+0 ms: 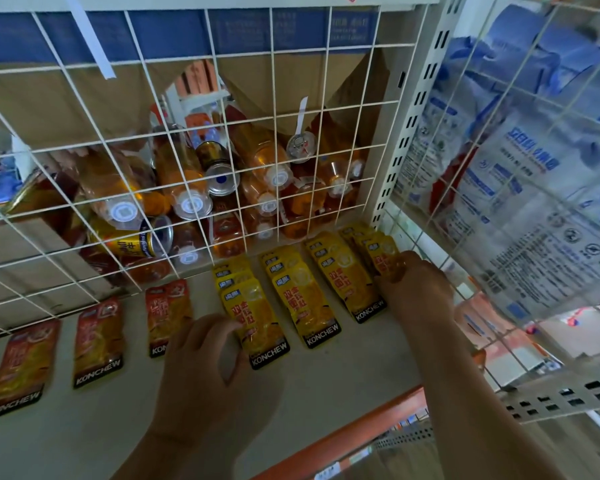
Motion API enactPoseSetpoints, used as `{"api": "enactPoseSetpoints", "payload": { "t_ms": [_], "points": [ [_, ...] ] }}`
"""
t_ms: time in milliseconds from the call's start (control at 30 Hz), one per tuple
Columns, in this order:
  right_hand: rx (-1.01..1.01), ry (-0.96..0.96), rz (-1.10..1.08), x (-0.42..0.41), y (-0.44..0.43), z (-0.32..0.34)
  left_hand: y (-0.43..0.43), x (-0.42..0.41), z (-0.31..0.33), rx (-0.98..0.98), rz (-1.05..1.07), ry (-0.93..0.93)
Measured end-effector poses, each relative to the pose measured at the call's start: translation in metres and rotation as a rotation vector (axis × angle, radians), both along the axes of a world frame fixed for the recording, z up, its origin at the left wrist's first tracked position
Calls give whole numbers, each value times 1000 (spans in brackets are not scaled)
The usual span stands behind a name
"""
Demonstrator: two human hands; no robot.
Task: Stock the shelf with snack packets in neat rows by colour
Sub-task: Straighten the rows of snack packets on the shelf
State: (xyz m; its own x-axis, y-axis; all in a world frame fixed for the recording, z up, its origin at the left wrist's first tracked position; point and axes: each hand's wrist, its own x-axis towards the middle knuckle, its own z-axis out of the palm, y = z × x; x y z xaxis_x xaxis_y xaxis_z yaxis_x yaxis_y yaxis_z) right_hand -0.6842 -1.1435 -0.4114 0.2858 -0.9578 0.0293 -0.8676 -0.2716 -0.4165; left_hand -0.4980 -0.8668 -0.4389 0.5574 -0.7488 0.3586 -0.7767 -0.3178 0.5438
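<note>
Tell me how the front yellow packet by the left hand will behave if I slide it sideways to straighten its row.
The front yellow packet looks flat and thin, so probably light and floppy. Its glossy film may slip easily on the shelf. It overlaps the packets behind, so pushing with the left hand could drag them askew.

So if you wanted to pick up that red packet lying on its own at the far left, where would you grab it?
Probably by its near black edge. The far-left red packet lies flat on the shelf, so come from the open front, slide fingertips under that edge and pinch. The wire grid blocks its back end.
</note>
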Motion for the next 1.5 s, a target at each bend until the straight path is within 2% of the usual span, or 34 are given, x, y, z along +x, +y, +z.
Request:
{"api": "enactPoseSetpoints", "payload": {
  "t_ms": [1067,1500],
  "points": [
    [54,59,-34,21,-17,3,-1,1,-2,28,-9,-14],
    [42,5,-11,25,-21,1,-1,2,-3,31,-4,-12]
  ]
}}
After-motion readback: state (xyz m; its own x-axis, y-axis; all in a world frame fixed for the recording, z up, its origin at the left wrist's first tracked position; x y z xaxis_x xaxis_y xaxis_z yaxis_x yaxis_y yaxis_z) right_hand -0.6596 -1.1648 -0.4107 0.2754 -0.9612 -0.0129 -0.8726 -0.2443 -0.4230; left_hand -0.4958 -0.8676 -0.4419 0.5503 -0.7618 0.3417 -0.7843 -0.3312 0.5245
